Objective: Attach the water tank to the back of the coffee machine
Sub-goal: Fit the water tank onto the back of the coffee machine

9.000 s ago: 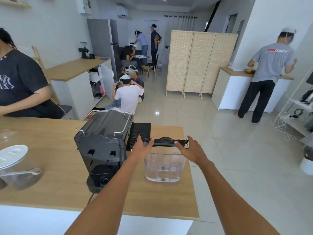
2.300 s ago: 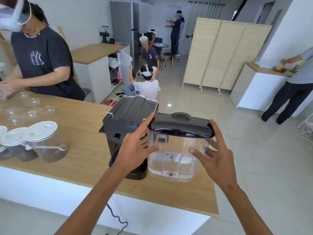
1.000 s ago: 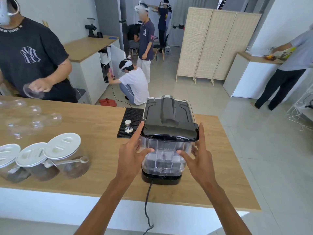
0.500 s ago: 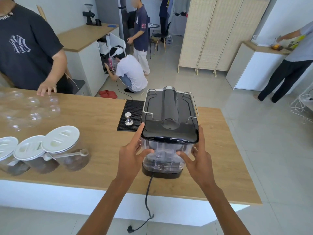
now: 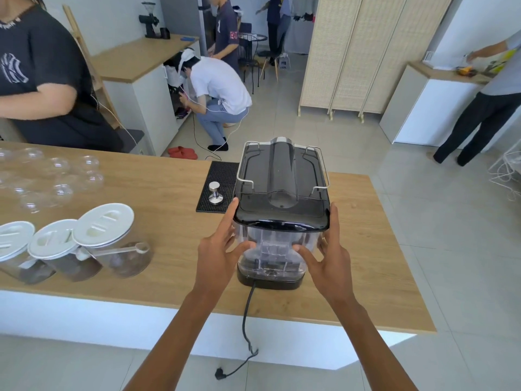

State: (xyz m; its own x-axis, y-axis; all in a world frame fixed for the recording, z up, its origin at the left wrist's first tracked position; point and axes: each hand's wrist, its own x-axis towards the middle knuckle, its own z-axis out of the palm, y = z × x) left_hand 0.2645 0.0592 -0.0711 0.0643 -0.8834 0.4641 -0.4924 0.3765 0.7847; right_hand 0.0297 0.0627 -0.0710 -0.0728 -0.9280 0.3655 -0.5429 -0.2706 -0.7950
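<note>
The black coffee machine (image 5: 282,176) stands on the wooden counter (image 5: 158,198) with its back toward me. The clear water tank (image 5: 275,253) with a black lid sits against that back, on the machine's black base. My left hand (image 5: 218,249) presses the tank's left side, fingers spread and thumb across its front. My right hand (image 5: 328,256) holds the right side the same way. The machine's front is hidden from me.
The power cord (image 5: 248,320) hangs over the counter's near edge, its plug on the floor. A tamper (image 5: 215,193) stands on a black mat (image 5: 220,176). Three lidded jars (image 5: 110,238) and clear glasses (image 5: 56,179) are at left. A person stands across the counter.
The view has tilted down slightly. My hands stay on the tank's sides, and the tank sits a little lower against the machine's back than a second ago.
</note>
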